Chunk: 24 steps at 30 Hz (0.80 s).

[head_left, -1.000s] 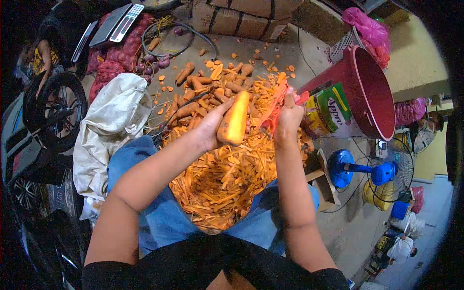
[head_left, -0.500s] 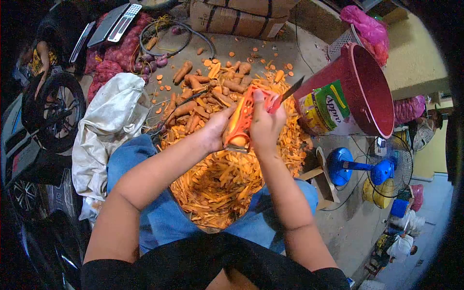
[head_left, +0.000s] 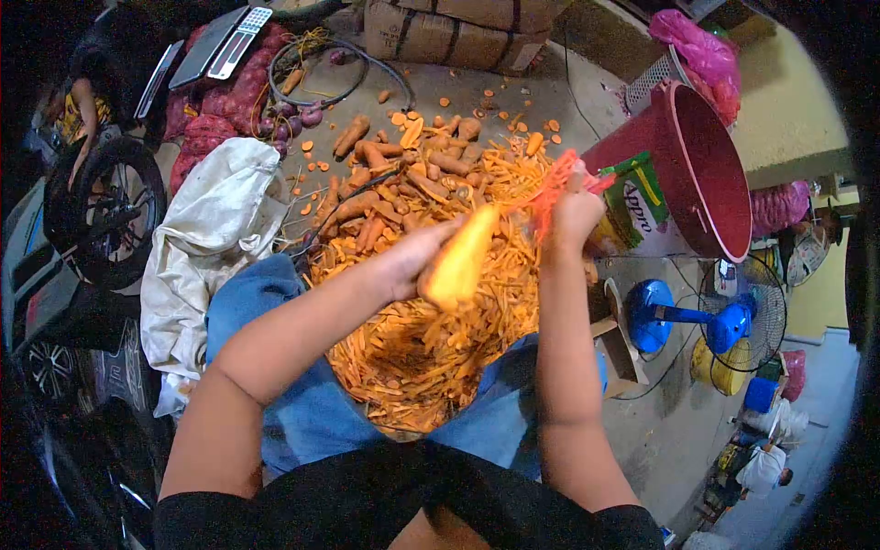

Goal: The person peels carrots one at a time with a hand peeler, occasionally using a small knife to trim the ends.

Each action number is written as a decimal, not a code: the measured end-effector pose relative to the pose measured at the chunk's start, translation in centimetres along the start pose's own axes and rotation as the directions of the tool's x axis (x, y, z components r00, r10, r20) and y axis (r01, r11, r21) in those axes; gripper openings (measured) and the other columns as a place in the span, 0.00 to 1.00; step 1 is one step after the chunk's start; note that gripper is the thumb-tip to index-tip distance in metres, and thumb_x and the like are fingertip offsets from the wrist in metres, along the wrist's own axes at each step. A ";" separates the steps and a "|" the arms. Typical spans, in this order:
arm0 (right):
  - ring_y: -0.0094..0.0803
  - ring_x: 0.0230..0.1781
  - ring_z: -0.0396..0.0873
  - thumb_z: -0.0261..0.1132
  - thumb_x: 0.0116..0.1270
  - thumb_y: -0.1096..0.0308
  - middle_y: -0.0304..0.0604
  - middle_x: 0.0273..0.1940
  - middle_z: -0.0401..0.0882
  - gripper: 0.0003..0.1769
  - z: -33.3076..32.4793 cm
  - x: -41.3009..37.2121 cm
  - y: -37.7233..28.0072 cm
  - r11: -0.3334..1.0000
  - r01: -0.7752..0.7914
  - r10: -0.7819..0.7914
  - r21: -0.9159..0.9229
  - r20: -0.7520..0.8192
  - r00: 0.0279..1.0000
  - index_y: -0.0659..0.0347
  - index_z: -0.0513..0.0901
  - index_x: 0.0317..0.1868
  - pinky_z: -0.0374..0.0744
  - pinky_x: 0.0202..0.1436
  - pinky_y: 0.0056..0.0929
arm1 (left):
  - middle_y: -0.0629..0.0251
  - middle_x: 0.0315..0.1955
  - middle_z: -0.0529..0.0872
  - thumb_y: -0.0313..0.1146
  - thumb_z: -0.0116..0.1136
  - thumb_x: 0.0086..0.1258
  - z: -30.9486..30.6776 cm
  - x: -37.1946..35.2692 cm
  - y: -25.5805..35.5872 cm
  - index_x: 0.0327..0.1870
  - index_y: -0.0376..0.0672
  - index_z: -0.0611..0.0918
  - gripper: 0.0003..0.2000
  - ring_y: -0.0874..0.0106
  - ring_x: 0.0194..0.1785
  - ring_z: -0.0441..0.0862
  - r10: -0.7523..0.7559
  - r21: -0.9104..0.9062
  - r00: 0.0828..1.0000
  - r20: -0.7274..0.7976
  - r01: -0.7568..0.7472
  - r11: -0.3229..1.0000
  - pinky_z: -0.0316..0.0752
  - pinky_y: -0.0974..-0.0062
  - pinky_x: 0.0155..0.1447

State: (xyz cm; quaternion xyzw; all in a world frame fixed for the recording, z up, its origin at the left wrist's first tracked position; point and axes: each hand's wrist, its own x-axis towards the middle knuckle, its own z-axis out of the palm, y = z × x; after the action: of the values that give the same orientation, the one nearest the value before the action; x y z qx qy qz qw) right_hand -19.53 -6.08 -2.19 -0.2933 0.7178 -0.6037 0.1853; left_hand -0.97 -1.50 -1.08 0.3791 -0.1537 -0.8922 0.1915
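Observation:
My left hand [head_left: 412, 263] is closed around a carrot [head_left: 463, 261], bright orange and smeared by motion, its thick end towards me. Off to the right, my right hand [head_left: 578, 218] grips an orange-red plastic peeler [head_left: 553, 197] with a slotted body, also blurred. Carrot and peeler are apart. Below both hands spreads a large heap of orange strips [head_left: 403, 353], reaching between my knees. Whole carrots [head_left: 371, 203] lie at the heap's far left, with cut orange rounds [head_left: 321, 167] scattered beyond.
A tilted dark red bucket [head_left: 674, 165] stands right of my right hand. A blue fan [head_left: 653, 316] and an open cardboard box [head_left: 616, 353] are nearer on that side. At left lie a white sack [head_left: 206, 247] and a motorbike wheel [head_left: 119, 213]. Another person's arm [head_left: 87, 115] shows far left.
My right hand has moved right with the peeler, away from the carrot. The carrot, earlier mostly behind the peeler, now shows in my left hand, which has shifted little.

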 end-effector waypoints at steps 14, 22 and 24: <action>0.21 0.20 0.65 0.55 0.56 0.64 0.36 0.22 0.70 0.12 -0.9 1.5 1.5 0.990 0.018 -0.037 -0.139 -0.136 0.990 0.67 0.72 0.29 0.66 0.23 0.22 | 0.66 0.33 0.77 0.45 0.37 0.63 0.8 -1.4 -0.9 0.42 0.42 0.72 0.18 0.77 0.31 0.75 -0.014 0.396 0.988 0.154 -0.049 0.917 0.71 0.79 0.35; 0.19 0.24 0.65 0.53 0.58 0.64 0.35 0.22 0.68 0.11 0.7 -8.4 -4.9 0.988 0.092 -0.127 0.124 0.316 0.940 0.65 0.72 0.29 0.65 0.28 0.19 | 0.65 0.31 0.76 0.46 0.31 0.64 0.2 0.0 0.9 0.43 0.43 0.69 0.18 0.75 0.30 0.75 0.063 0.013 0.991 -0.119 -0.061 0.998 0.74 0.78 0.31; 0.19 0.24 0.65 0.52 0.58 0.65 0.35 0.22 0.69 0.10 0.8 -9.0 -4.8 0.976 0.208 -0.215 0.060 0.376 0.902 0.66 0.72 0.30 0.65 0.28 0.19 | 0.65 0.30 0.76 0.45 0.30 0.64 0.1 0.7 0.5 0.43 0.42 0.69 0.18 0.75 0.30 0.75 0.095 0.009 0.991 -0.098 -0.095 0.995 0.74 0.78 0.30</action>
State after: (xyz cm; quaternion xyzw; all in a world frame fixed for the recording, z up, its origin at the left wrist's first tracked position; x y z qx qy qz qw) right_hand -11.24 -1.40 1.55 -0.4790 0.6266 -0.5586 0.2568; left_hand -1.42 -2.21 -1.24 0.4153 -0.1639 -0.8619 0.2404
